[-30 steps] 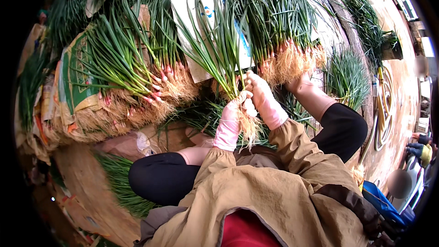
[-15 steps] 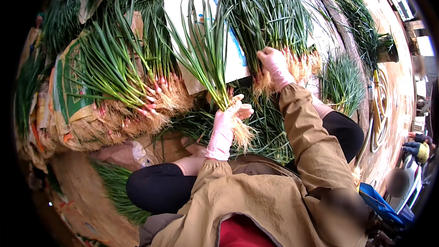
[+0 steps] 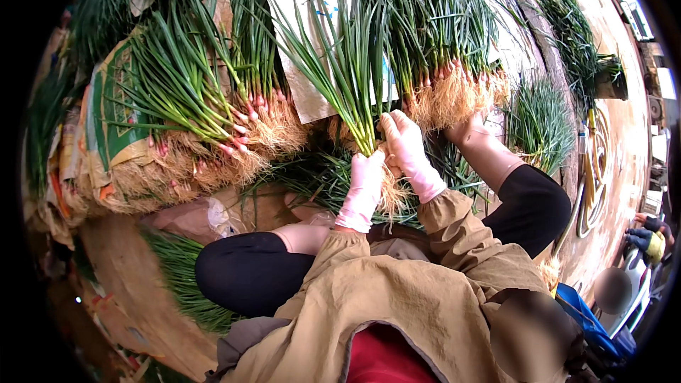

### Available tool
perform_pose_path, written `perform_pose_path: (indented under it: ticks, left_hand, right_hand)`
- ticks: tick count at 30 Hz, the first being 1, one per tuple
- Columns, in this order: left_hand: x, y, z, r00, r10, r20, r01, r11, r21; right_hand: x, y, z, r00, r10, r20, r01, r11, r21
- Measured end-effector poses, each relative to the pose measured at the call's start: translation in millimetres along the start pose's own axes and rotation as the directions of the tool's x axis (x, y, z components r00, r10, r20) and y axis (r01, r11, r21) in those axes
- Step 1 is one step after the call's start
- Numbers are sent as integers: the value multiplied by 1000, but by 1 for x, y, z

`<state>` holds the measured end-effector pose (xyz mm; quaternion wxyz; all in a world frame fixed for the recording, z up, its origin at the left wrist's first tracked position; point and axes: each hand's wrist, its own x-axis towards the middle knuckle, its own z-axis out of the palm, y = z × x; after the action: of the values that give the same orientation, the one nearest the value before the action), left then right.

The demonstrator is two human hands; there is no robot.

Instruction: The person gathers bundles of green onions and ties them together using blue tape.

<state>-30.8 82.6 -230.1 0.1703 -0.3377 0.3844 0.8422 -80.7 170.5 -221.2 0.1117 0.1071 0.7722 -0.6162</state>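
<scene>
My left hand [image 3: 364,188], in a pale pink glove, is closed around the lower stems of a bunch of spring onions [image 3: 352,103]. The leaves fan upward and pale stringy roots [image 3: 391,191] hang below the grip. Against the right side of this bunch, my right hand [image 3: 407,147], gloved alike, pinches spring onion stems near their base; its fingertips are partly hidden. To the left lies a loose pile of spring onions [image 3: 213,117] with pink bulbs. A thick row of spring onions [image 3: 443,42] with tan roots lies beyond my right hand.
A white printed sheet [image 3: 305,92] lies under the held leaves. Green-and-tan sacking [image 3: 106,128] sits at the left. More greens [image 3: 188,287] lie beside my left knee. Farther right are a grassy clump [image 3: 543,124], a coiled yellowish hose [image 3: 597,170] and a blue container [image 3: 585,319].
My right hand has come left from the row of spring onions to the bunch in my left hand. The held bunch has shifted slightly to the right.
</scene>
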Motion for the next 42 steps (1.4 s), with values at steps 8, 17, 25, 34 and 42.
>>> perform_pose_path:
  ticks: [8,17,25,34,42]
  left_hand:
    - [-32,54,-12,871,168,461,160,790,-592]
    - [-6,34,-4,944,-32,328,78,989,-126]
    - [9,5,-4,990,-104,97,122,972,-199]
    - [-31,49,-13,767,157,622,283,788,-547]
    - [-5,25,-6,919,-93,384,227,920,-320]
  right_hand:
    - [48,54,-64,970,41,241,94,847,-523]
    - [167,11,-77,990,116,-85,-132,964,-231]
    - [10,-6,-17,898,-350,266,439,703,-559]
    - [45,42,-62,384,785,486,346,366,-864]
    - [143,-29,-91,988,-46,-144,-92,577,-812]
